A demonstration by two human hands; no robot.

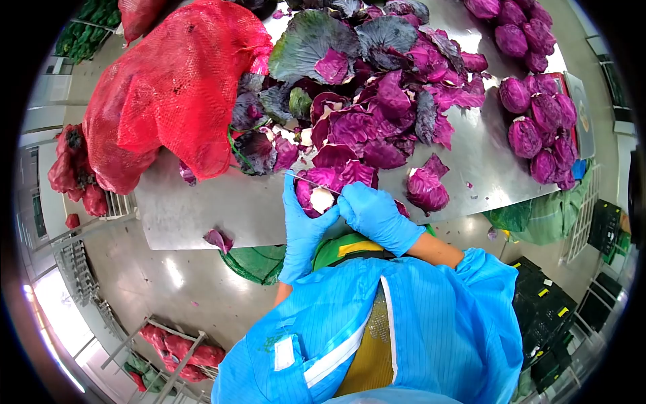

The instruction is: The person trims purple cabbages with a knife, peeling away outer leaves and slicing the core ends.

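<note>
Near the table's front edge, a red cabbage (321, 200) rests in my gloved left hand (301, 225), its pale cut stem facing up toward me. My left thumb and fingers wrap around its left side. My right hand (378, 214), also in a blue glove, is closed on a knife, whose thin blade (306, 180) reaches left across the top of the cabbage. The handle is hidden in my fist. Right behind the cabbage lies a heap of loose purple cabbage leaves (377, 128). A loose leafy cabbage piece (427, 190) sits to the right of my right hand.
A red mesh sack (182, 87) bulges over the left of the metal table (175, 212). Whole red cabbages (546, 114) are grouped along the right edge. A torn leaf (219, 240) lies at the front edge. Black crates (542, 310) stand on the floor behind right.
</note>
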